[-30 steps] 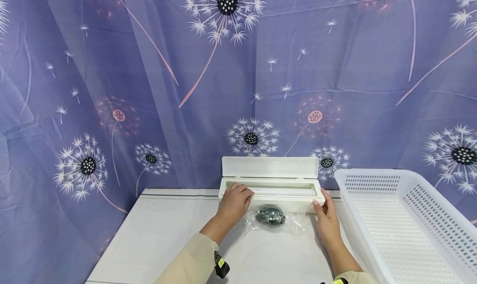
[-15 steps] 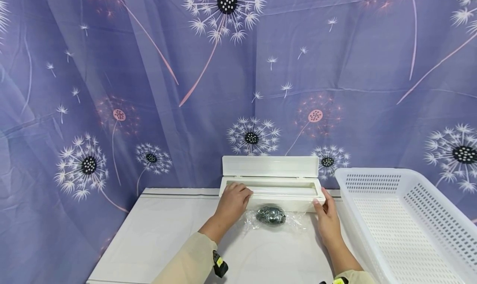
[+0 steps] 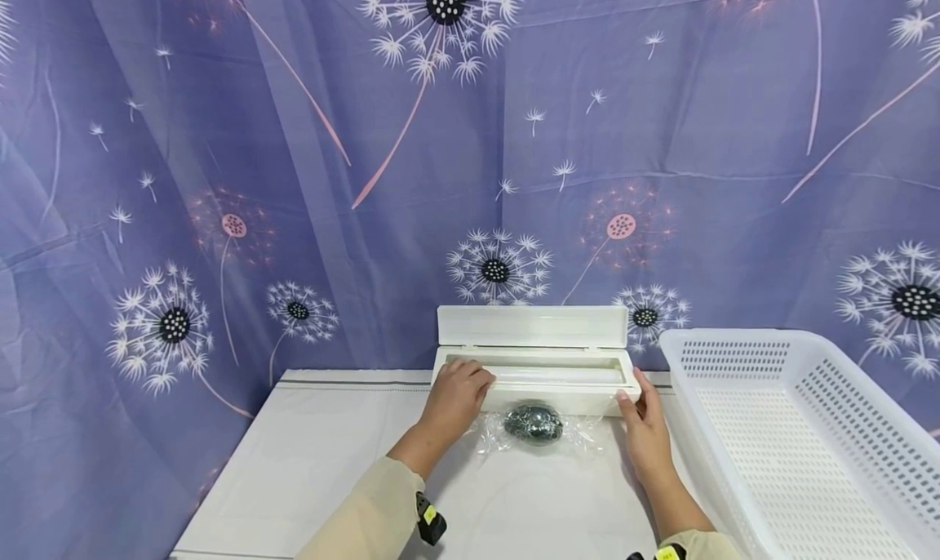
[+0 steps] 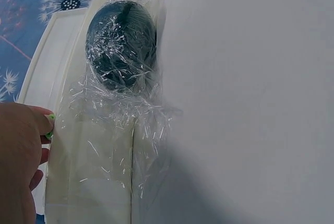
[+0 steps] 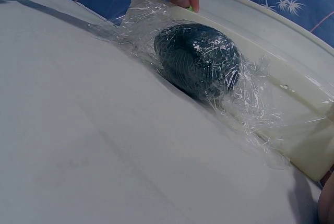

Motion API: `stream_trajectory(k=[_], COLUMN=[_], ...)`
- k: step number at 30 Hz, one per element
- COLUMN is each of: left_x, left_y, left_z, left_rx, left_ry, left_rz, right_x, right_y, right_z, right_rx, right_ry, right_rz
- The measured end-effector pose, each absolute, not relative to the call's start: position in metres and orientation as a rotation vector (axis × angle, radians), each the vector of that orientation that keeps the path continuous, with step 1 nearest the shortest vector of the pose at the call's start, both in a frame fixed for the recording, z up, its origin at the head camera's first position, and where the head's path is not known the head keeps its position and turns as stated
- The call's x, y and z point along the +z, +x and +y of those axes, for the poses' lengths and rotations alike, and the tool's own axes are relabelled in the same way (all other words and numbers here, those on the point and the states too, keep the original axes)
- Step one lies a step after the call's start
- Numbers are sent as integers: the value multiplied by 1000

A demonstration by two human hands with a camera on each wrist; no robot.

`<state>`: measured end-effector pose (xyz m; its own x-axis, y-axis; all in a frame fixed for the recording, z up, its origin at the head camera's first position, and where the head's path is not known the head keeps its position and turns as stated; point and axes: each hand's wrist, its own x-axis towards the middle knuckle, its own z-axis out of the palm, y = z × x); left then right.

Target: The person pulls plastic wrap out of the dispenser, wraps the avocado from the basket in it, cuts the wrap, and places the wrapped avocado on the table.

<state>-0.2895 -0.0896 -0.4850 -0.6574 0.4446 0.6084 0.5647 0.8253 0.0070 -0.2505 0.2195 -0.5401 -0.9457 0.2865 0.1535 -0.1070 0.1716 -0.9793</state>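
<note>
A long white cling film dispenser [image 3: 554,401] lies at the back of the table, its lid raised and a pale roll [image 3: 554,376] inside. At its left part, the left hand [image 3: 455,401] pinches a small bright green piece [image 4: 50,125], seemingly a slide cutter, on the box's front edge. The right hand [image 3: 648,433] grips the box's right end, thumb in front and fingers behind. Close against the front wall lies a dark green oval object [image 3: 534,424] wrapped in crinkled clear film [image 4: 146,114]. Its exact kind is obscured by the wrap.
On the right stands a large white perforated basket [image 3: 771,454], near the right forearm. White cloth covers the table [image 3: 316,462]. Behind it hangs a purple curtain [image 3: 396,282] with dandelion prints.
The left hand has shifted slightly left along the box's front edge. The right hand, the box and the wrapped object stay in place.
</note>
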Motion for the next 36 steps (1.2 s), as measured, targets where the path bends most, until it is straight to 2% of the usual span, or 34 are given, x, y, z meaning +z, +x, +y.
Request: stream_trajectory(k=[36], left_x=[-481], left_y=[-288], left_z=[-103], left_rx=[-332], left_ry=[-727], left_rz=[-2436], right_x=[-541], right_y=[-251], right_z=[220], right_rx=[1862], right_ry=[-179], right_rz=[-2144])
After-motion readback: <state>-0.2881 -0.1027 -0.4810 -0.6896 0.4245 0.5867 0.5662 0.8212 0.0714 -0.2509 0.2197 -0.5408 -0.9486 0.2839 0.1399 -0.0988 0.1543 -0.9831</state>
